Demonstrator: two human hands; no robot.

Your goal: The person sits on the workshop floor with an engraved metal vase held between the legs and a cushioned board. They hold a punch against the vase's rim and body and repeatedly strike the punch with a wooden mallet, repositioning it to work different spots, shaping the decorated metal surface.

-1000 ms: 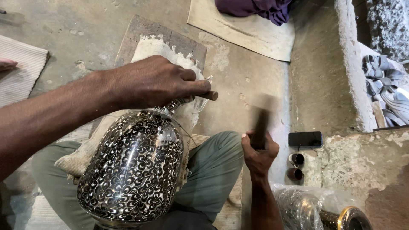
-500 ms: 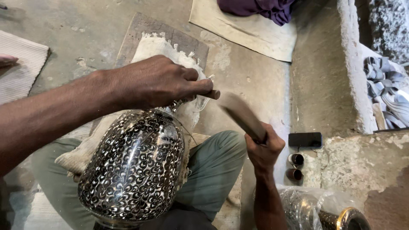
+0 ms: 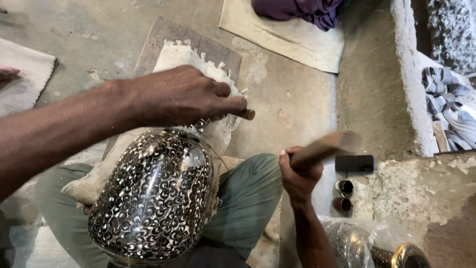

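Observation:
A large metal vase with a fine black-and-silver floral pattern lies on its side across my lap, its neck pointing away from me. My left hand rests over the neck and pinches a short chisel against the metal. My right hand grips a wooden mallet, blurred with motion and raised to the right of the chisel. The vase leans on a stuffed white cloth cushion that sits on a wooden board.
A dark phone and two small round cups lie on the concrete right of my knee. A plastic-wrapped metal vessel sits at the lower right. A tan mat with purple cloth lies ahead; a concrete ledge runs along the right.
The mallet swung in toward the chisel half a second ago and has now drawn back to the right. My left hand and the vase have stayed in place.

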